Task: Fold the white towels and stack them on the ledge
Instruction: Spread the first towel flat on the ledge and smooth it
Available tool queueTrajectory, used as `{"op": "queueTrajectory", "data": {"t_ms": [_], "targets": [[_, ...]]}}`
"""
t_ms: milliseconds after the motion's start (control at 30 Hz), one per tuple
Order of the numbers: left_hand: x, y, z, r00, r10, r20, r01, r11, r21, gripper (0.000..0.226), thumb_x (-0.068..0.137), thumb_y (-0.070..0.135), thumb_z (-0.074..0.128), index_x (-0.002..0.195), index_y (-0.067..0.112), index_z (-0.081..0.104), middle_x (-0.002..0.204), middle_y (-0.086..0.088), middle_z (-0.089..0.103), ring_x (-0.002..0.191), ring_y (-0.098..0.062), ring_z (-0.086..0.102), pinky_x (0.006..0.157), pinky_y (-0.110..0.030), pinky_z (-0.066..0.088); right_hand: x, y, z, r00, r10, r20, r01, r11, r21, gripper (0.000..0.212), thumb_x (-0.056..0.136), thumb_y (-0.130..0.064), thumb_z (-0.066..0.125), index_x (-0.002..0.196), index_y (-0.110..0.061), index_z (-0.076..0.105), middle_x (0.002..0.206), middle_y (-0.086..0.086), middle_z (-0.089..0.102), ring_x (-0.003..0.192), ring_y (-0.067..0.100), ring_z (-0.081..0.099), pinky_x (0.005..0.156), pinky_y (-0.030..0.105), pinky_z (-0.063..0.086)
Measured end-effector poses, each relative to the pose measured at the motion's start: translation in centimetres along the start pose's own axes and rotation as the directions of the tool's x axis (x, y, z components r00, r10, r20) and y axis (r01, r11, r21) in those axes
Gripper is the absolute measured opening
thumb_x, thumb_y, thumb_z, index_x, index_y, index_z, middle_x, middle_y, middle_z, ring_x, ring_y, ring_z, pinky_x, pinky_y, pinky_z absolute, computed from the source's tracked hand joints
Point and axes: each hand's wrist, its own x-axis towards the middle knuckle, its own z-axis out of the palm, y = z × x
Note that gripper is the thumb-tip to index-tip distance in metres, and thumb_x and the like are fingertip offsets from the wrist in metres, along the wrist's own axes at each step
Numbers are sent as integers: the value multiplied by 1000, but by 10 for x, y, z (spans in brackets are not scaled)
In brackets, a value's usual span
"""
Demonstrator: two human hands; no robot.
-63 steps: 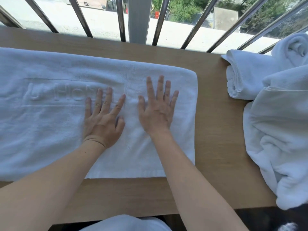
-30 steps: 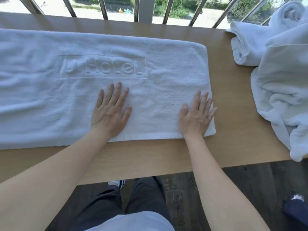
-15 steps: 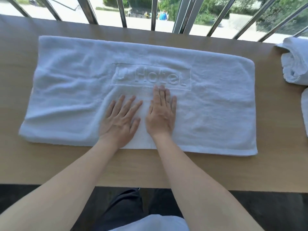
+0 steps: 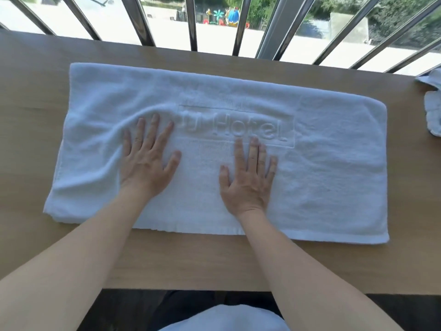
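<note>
Wooden ledge (image 4: 28,144), rectangular terry towel (image 4: 334,168)

Your white towel (image 4: 322,168) is terry cloth: looped, matt pile, soft and fuzzy, with "Hotel" lettering (image 4: 248,131) pressed into it inside a flatter woven band. Left of your left hand (image 4: 148,161) the pile bunches into soft ridges. The worktop (image 4: 28,115) under it is pale wood-look laminate, smooth, faint straight grain, low sheen. The railing bars (image 4: 191,22) beyond are polished metal, glossy, catching bright highlights. At your right edge, another white terry towel (image 4: 433,111), same nap.
</note>
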Motion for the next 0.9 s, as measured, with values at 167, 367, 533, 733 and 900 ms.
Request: {"op": "queueTrajectory", "data": {"t_ms": [167,367,533,733,900], "targets": [[22,-14,-4,995,-101,-21,101,995,-24,69,94,65,18,157,42,-1,167,7,-9,153,-20,-13,123,-49,-7,0,0,2,999,-45,-14,44,998,-48,71,96,-58,31,159,-34,12,167,14,3,153,35,5,118,64,5],[6,10,4,997,71,-11,-70,997,34,71,96,67,15,158,37,-4,168,2,-8,153,-30,-12,121,-57,-7,1,1,1,1000,-26,-17,25,998,-61,68,96,-55,31,159,-32,18,167,12,6,153,33,6,118,64,6],[4,21,11,990,131,-49,-129,991,46,74,94,66,26,159,38,3,168,1,1,154,-30,-2,121,-58,-1,1,-1,0,999,-35,-10,35,997,-64,66,97,-53,30,159,-31,20,167,13,6,153,33,6,118,64,7],[3,22,9,988,138,-67,-135,990,46,71,95,60,28,159,36,10,168,1,5,154,-30,2,121,-57,0,5,-33,-7,997,-64,40,64,998,2,66,99,-42,32,160,-32,8,167,9,-1,153,33,-2,118,64,1],[1,21,9,983,115,-140,-127,989,-80,57,102,34,25,157,20,24,163,-1,25,152,-28,16,122,-55,8,23,-96,5,998,-16,53,9,992,128,60,100,-40,19,159,-30,13,168,-3,2,154,22,-2,119,58,-6]]}}
